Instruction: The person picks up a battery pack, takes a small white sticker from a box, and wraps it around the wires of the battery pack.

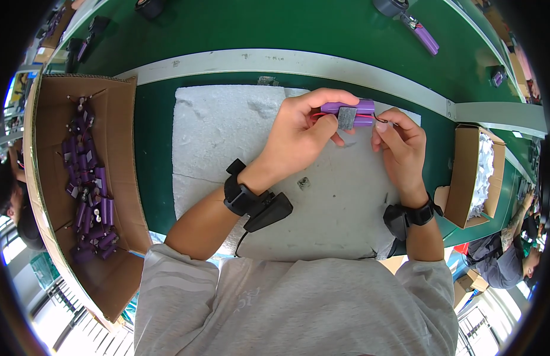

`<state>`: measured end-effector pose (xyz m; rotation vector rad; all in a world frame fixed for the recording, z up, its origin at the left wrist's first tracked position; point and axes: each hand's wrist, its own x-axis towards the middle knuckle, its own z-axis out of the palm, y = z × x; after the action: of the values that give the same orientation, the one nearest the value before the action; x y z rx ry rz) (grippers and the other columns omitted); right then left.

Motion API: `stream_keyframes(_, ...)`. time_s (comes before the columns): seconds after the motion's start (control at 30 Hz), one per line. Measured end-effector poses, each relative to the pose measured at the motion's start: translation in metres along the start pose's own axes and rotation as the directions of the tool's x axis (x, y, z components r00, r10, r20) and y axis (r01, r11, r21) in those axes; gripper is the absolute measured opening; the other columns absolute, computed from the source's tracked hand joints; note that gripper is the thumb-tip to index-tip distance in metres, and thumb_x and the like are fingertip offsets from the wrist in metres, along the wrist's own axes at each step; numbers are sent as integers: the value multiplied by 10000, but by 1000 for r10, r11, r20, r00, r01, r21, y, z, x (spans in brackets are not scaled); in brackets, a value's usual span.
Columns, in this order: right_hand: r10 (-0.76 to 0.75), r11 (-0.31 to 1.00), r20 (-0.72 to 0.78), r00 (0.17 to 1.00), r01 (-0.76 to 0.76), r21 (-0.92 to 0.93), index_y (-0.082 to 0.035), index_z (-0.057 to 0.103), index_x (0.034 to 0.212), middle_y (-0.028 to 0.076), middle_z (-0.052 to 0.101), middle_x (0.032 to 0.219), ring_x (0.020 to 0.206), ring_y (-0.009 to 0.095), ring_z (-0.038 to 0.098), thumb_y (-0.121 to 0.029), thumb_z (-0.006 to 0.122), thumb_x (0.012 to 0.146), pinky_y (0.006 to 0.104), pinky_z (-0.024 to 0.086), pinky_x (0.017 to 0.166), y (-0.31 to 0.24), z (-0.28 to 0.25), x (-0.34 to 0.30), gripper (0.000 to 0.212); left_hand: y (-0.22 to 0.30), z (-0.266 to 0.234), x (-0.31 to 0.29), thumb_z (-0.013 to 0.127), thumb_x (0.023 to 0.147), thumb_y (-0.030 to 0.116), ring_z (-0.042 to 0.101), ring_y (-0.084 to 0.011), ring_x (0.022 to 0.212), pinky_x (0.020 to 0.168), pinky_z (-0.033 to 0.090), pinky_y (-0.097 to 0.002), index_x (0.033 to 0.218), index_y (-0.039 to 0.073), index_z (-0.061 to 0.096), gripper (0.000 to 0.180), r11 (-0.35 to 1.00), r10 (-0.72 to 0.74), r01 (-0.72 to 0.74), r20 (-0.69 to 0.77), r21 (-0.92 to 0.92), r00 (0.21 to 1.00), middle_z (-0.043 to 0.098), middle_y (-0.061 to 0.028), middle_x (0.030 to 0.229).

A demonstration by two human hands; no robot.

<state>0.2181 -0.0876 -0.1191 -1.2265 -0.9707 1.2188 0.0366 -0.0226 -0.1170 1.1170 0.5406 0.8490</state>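
A purple battery pack of cylindrical cells, with a grey patch across its middle and red wire along it, is held up over the white foam mat. My left hand grips the pack from its left end, thumb below and forefinger along the top. At the pack's right end, my right hand pinches a thin dark wire between thumb and forefinger. Part of the pack's left end is hidden by my left fingers.
A cardboard box on the left holds several purple battery packs. On the right, a smaller carton contains white pieces. Beyond the pale rail, another purple pack lies on the green surface. People sit at both sides.
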Motion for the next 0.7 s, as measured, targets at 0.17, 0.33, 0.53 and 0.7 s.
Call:
stream_keyframes(0.17,-23,999,18,1000,23,23,23,585,895,60,538,803,625,111,518,-15,564,817,238,429,544,1,0,0,89,0,0,0,389,757,-80,607,-156,761,614,521,-266,1017,-7,572,326,999,2,-2,4,44,1000,603,-109,959)
stream_keyframes(0.33,-35,999,38,999,34,6,25,584,880,58,531,795,624,113,518,-10,562,818,237,428,535,1,1,1,75,-1,0,0,392,749,-76,608,-156,759,622,522,-267,1003,-13,579,322,997,-6,4,21,73,1000,599,-112,980)
stream_keyframes(0.53,-26,1000,32,999,26,10,26,583,876,57,533,792,621,113,519,-17,565,821,233,427,531,1,1,0,73,-1,-2,-1,356,788,-99,595,-170,831,655,518,-274,1070,-11,547,352,993,-11,2,74,118,997,577,-112,998)
stream_keyframes(0.7,-7,1000,6,1000,7,-6,26,585,889,56,543,800,621,109,519,-32,572,823,229,429,535,-1,4,0,89,-1,1,-1,364,767,-88,599,-160,784,628,521,-269,1030,-14,565,339,998,-10,8,29,69,1000,588,-117,995)
